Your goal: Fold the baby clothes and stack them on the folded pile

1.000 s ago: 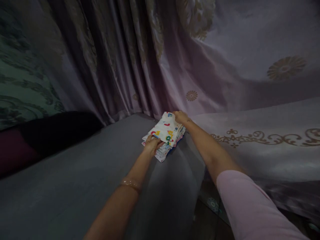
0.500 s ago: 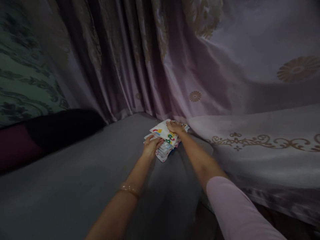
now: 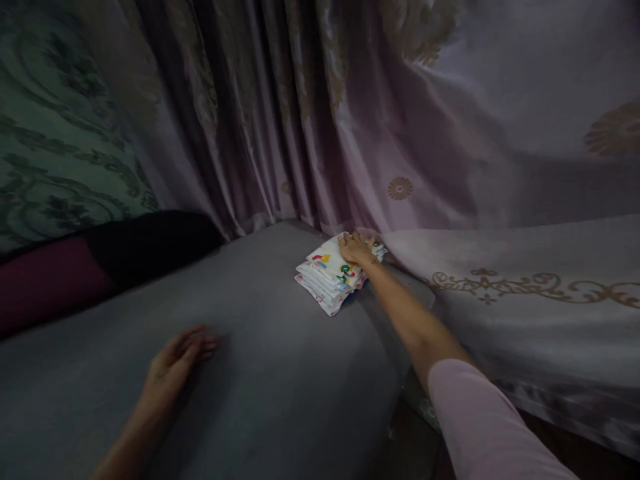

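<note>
A stack of folded white cloths (image 3: 325, 283) with colourful prints lies near the far corner of the grey mattress-like surface (image 3: 250, 360). The top cloth shows red, yellow, blue and green shapes. My right hand (image 3: 356, 249) rests flat on that top cloth, its fingers spread. Well to the left of the stack and nearer to me, my left hand (image 3: 183, 357) is over the grey surface. Its fingers are loosely bent with nothing visible in them, and it is apart from the cloths.
Shiny mauve curtains (image 3: 360, 153) with gold patterns hang behind the stack and along the right side. A black and maroon padded shape (image 3: 150, 247) lies along the left back edge. Green patterned wall (image 3: 65, 133) rises beyond it. Dark floor (image 3: 415, 440) shows at lower right.
My left hand has let go of the stack's near-left edge and moved left and towards me. My right hand has stayed on top of the cloths. The view has shifted slightly.
</note>
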`<state>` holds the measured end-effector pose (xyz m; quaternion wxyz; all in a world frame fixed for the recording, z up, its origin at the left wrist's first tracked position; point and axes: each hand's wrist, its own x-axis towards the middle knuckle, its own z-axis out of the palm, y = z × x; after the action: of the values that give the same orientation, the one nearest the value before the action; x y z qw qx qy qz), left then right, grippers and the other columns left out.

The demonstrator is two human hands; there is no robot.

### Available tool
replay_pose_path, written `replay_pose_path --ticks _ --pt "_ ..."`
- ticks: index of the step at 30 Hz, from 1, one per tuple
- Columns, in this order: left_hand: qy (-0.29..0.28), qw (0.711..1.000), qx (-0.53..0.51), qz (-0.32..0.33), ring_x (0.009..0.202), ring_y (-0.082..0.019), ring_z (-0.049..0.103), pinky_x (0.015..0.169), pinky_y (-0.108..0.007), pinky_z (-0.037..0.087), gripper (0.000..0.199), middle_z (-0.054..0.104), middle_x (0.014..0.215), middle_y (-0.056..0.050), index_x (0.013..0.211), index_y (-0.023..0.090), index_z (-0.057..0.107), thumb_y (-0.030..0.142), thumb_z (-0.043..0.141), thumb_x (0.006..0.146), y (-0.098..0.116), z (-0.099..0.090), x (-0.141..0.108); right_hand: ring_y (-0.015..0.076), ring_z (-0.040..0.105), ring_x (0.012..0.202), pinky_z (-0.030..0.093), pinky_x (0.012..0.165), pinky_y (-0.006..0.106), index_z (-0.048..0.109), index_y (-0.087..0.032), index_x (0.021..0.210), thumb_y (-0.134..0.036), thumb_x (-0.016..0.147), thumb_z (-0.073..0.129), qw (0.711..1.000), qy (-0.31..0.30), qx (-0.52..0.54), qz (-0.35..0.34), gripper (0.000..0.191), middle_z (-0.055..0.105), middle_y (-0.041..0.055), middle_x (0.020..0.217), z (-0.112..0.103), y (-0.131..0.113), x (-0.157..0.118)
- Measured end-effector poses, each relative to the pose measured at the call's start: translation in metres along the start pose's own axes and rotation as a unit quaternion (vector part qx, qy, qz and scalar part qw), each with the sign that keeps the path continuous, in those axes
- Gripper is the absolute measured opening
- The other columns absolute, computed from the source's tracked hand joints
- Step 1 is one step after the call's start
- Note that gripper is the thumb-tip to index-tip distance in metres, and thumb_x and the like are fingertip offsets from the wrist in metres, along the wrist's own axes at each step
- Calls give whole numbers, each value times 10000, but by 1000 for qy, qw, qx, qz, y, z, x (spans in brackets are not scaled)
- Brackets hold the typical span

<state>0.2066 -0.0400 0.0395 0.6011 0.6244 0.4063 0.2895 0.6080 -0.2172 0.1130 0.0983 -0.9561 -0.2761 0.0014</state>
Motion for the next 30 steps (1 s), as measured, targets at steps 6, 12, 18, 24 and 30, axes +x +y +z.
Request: replay_pose_path --ticks 6,12,18,24,30 --pt "71 951 281 106 968 -311 667 973 -504 459 140 720 864 118 794 496 656 501 638 656 -15 -87 -28 302 95 1441 15 1112 598 351 -223 1472 -430 998 200 982 32 -39 -182 539 216 101 1568 18 -23 -22" --pt "34 914 335 225 903 -319 668 927 -510 468 182 718 859 112 802 538 647 430 594 666 -29 -92 -31 308 224 1396 61 1103 579 523 -206 1357 -406 985 250 984 69 -54 -154 503 357 119 1506 41 -36 -21" --pt "42 892 356 275 859 -331 675 849 -486 497 171 722 848 94 802 525 624 433 562 672 -30 -89 -31 330 183 1405 49 1089 615 532 -186 1346 -391 986 255 990 34 -48 -131 498 336 128 1514 38 -45 -25" --pt "43 882 372 288 846 -338 681 822 -471 509 162 728 842 69 807 499 618 435 548 675 -29 -90 -32 297 172 1415 -21 1110 573 506 -179 1366 -407 987 246 984 75 -18 -160 513 353 136 1503 56 -59 -49" --pt "42 855 409 317 894 -286 665 847 -450 503 219 699 903 132 919 524 569 446 457 747 -56 -103 -19 301 205 1398 -2 1107 576 548 -175 1322 -384 989 234 987 70 -50 -138 504 389 123 1482 58 -64 -53"
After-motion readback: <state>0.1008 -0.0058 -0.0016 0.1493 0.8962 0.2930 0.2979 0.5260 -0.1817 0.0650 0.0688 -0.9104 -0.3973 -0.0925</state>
